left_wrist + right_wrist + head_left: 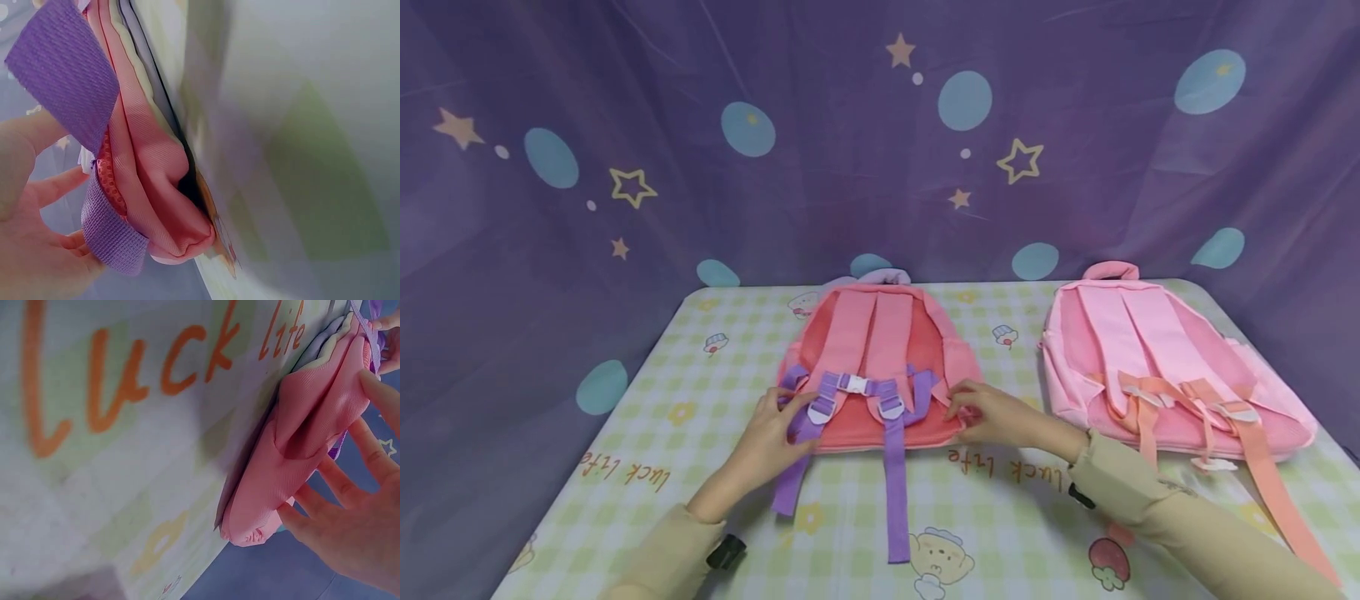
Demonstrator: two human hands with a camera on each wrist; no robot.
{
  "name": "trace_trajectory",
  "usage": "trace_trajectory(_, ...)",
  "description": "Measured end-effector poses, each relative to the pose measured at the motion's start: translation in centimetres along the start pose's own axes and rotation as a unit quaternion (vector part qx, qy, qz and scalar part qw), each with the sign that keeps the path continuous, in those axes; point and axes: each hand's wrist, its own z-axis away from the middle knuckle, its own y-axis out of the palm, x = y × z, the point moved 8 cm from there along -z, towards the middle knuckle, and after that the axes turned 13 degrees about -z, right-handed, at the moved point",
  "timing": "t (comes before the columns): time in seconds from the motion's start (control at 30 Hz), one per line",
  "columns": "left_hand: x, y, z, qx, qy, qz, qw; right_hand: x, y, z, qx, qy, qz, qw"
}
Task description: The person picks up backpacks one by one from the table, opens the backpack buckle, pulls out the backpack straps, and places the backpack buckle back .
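A coral-pink backpack (850, 333) lies with its straps facing up at the middle of the table. Its purple webbing straps (896, 492) hang over the lower edge, and a white buckle (854, 384) joins the chest strap. At the bag's lower left, my left hand (772, 437) touches the side by a purple strap, fingers spread. In the left wrist view, webbing (69, 75) partly hides those fingers. My right hand (996, 415) rests its fingertips on the lower right side. The right wrist view shows these fingers (337, 481) extended along the pink side pocket (300, 431).
To the right lies a second, light-pink backpack (1078, 408) with orange straps (1277, 483), one trailing toward the table's front right. A checked, printed cloth (730, 375) covers the table. Behind it hangs a purple curtain (850, 208) with stars and ovals.
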Motion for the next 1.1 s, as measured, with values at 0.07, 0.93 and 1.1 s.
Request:
trace_trajectory(0.07, -0.4, 0.2, -0.1, 0.003, 0.003, 0.004, 1.0, -0.1, -0.3, 0.3, -0.003, 0.001, 0.002, 1.0)
trace_trajectory(0.93, -4.6, 2.3, -1.4, 0.028, 0.029, 0.001, 0.9992, -0.9, -3.1, 4.7, -0.014, -0.017, 0.005, 0.9997)
trace_trajectory(1.1, -5.3, 2.6, -1.5, 0.033, 0.034, 0.001, 0.9989, -1.4, -3.4, 5.3, -0.007, -0.01, 0.002, 0.9999)
